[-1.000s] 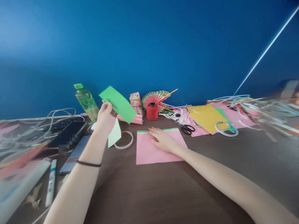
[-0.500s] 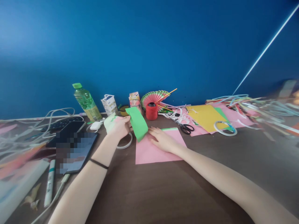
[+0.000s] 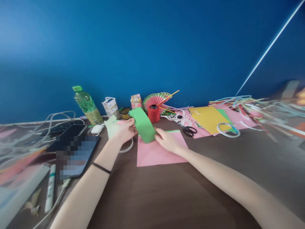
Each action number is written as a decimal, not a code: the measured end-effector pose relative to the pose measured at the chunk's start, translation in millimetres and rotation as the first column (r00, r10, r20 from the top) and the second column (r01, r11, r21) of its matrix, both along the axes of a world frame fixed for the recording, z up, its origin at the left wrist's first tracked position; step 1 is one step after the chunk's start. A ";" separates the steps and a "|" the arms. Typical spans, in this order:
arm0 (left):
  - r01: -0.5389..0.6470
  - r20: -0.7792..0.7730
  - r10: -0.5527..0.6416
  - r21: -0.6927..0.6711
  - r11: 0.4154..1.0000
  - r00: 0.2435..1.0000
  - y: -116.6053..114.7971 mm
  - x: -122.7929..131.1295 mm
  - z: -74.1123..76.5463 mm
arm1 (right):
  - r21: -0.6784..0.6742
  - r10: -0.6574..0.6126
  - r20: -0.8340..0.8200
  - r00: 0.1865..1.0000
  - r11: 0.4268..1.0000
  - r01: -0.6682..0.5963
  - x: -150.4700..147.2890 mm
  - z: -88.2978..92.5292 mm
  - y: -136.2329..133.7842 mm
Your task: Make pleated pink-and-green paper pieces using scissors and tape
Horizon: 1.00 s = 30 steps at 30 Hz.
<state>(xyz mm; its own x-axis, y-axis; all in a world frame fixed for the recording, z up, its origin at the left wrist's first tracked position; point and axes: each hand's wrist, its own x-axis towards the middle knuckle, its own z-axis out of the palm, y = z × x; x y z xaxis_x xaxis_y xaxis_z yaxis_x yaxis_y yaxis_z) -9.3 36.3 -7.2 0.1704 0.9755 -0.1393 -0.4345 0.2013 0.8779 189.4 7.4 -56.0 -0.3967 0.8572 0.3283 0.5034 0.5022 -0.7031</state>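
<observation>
A strip of green paper is held up at a slant, its lower end over a pink sheet of paper lying on the dark table. My left hand is closed on the strip's left edge. At its lower right edge, my right hand pinches the same strip between thumb and fingers. A thin green edge shows along the top of the pink sheet. Beside my left hand, a pale green piece of paper stands partly hidden, and a white ring lies just below.
Behind the hands stand a red spool, a pink and green paper fan, a carton and a green bottle. Black-handled scissors and yellow paper lie to the right. A phone and marker are left.
My right hand has come up from the pink sheet to the strip's right edge and now grips it. The green strip has tilted and swung slightly right.
</observation>
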 end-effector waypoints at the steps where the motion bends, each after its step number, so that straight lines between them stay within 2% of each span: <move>1: 0.029 0.014 -0.029 0.016 0.999 0.999 0.5 -0.4 -0.7 | -0.024 -0.024 -0.077 0.997 0.999 0.022 0.7 1.5 -0.1; 4: 0.092 0.021 -0.093 0.047 0.995 0.995 1.5 0.9 -2.3 | -0.072 -0.060 -0.251 0.966 0.996 0.043 1.7 6.8 -0.7; 7: 0.111 -0.033 -0.110 0.039 0.993 0.993 0.3 6.0 -0.5 | -0.103 -0.081 -0.291 0.953 0.993 0.053 1.0 10.5 -0.8; 12: 0.063 -0.202 -0.039 0.113 0.992 0.979 -3.5 14.0 2.6 | -0.107 -0.078 -0.266 0.961 0.993 0.051 1.2 11.2 3.1; 16: -0.004 -0.237 0.038 0.144 0.990 0.971 -4.1 13.8 2.8 | -0.185 0.021 -0.221 0.975 0.981 -0.064 5.9 15.7 9.4; 18: -0.033 -0.225 0.065 0.144 0.989 0.972 -3.6 11.6 3.3 | -0.262 0.073 -0.143 0.987 0.959 -0.108 12.4 22.8 13.2; 20: -0.070 -0.228 0.100 0.136 0.988 0.969 -2.7 8.6 3.7 | -0.354 0.124 0.015 0.992 0.929 -0.110 23.6 32.7 18.0; 21: -0.083 -0.234 0.113 0.134 0.988 0.966 -2.2 7.1 3.8 | -0.357 0.127 0.123 0.984 0.931 -0.075 31.1 38.2 20.9; 23: -0.096 -0.248 0.128 0.139 0.986 0.960 -0.9 4.8 3.6 | -0.265 -0.016 0.391 0.920 0.956 0.129 49.0 48.3 27.5; 24: -0.096 -0.255 0.131 0.145 0.985 0.958 -0.4 4.1 3.4 | -0.198 -0.118 0.528 0.841 0.946 0.257 58.7 52.5 31.0; 25: -0.095 -0.261 0.133 0.152 0.984 0.956 0.0 3.8 3.2 | -0.158 -0.195 0.641 0.742 0.913 0.376 68.2 55.9 34.3; 28: -0.091 -0.284 0.138 0.173 0.981 0.949 -0.2 4.4 3.5 | -0.147 -0.247 0.719 0.649 0.860 0.489 91.6 61.0 41.4; 30: -0.101 -0.302 0.156 0.190 0.977 0.941 -0.9 5.1 4.5 | -0.189 -0.210 0.749 0.628 0.841 0.506 100.1 60.9 43.1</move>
<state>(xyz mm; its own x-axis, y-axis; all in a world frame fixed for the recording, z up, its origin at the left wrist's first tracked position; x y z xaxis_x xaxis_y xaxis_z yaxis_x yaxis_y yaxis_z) -4.2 35.3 -2.7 0.0167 0.9999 0.0037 -0.1444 -0.0013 0.9895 289.5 50.4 4.9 -0.0093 0.9679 -0.2510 0.9859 -0.0331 -0.1642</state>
